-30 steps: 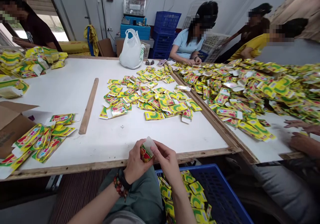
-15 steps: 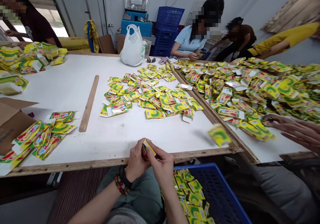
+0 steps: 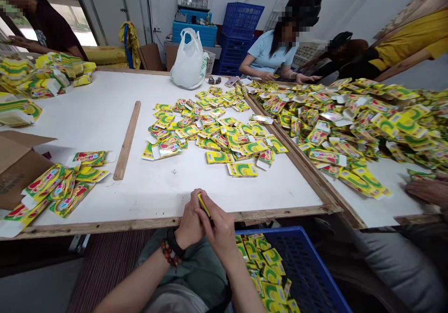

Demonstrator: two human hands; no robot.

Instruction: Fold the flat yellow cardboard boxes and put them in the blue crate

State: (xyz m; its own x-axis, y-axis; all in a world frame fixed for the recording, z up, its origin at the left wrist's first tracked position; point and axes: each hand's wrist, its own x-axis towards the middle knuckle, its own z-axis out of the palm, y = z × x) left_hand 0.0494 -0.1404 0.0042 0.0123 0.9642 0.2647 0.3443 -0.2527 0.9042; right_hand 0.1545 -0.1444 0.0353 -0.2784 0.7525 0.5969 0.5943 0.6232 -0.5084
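The left hand (image 3: 188, 225) and right hand (image 3: 220, 233) press close, pinching a yellow carton (image 3: 203, 205) edge-on, partly hidden; a blue crate (image 3: 308, 252) sits within easy reach.

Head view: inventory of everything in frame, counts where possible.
main table: 1, white, wood-edged, in front of the person
side table: 1, white, to the right
cartons: many, yellow-green-red, flat, heaped on both tables
wooden strip: 1, tan, on main table
cardboard box: 1, brown, at main table's left edge
plastic bag: 1, white, at far edge
crate: 1, blue, below near edge, holding cartons
co-workers: about 5, around the tables
held carton: 1, yellow, between both hands
left hand: 1, beads and black band on wrist
right hand: 1, fingers on carton
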